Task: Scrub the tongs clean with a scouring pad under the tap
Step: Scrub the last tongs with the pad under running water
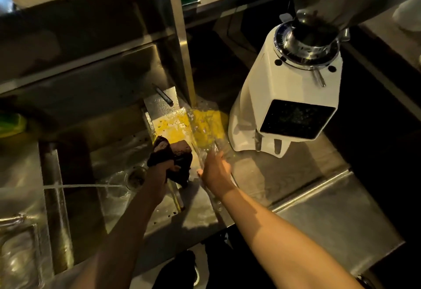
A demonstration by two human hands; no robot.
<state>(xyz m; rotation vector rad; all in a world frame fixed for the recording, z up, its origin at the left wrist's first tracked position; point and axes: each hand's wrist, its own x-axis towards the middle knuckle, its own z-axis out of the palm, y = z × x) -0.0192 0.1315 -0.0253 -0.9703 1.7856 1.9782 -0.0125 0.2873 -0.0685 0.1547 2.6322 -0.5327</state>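
– Hands first: what have they got?
– The left hand (159, 172) is clenched round a dark scouring pad (173, 155), bunched over the tongs (177, 196). Only one metal arm pokes out below the fist, low inside the sink (114, 152).
– And the other?
– The right hand (216, 170) is flat, fingers straight, gripping nothing, on the wet sink edge just beside the pad. It's blurred, mind.
– Tap running?
– A thin water stream (79, 185) crosses the basin toward the drain (135, 177), left of the pad, apart from it.
– Anything on the counter (284, 175)?
– A white coffee grinder (284, 97), with a yellow patch (205, 124) beside it.
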